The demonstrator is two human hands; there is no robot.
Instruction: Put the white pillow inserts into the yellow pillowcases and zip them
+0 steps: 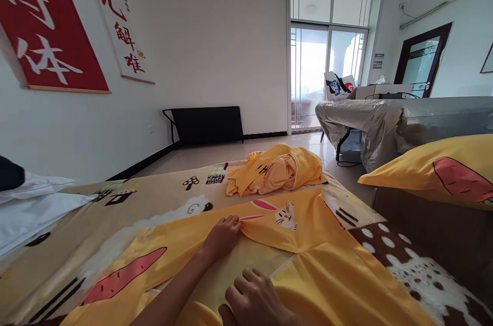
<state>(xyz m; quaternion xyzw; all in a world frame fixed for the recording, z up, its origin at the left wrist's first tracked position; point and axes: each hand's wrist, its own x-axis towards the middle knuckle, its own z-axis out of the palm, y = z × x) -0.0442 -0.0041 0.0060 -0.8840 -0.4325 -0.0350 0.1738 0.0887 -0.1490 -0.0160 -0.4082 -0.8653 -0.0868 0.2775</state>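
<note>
A yellow cloth cover (323, 228), printed with a white rabbit and red carrots, lies spread on the bed. A fold in it opens onto a paler yellow layer. My left hand (224, 236) is closed on its far edge, beside the rabbit's ears, and the cloth puckers there. Closer to me, my right hand (256, 295) has its fingers curled into the same cover, over the pale part. Its fingertips are partly hidden. Just beyond the cover sits a crumpled bundle of yellow and peach cloth (279, 169).
Under everything is a beige blanket (154, 197) with sheep and mushroom pictures. White cloth (42, 213) lies at the left. A yellow pillow (442, 172) rests at the right, near a plastic-covered table (385, 115). A black folded panel (208, 125) leans against the wall.
</note>
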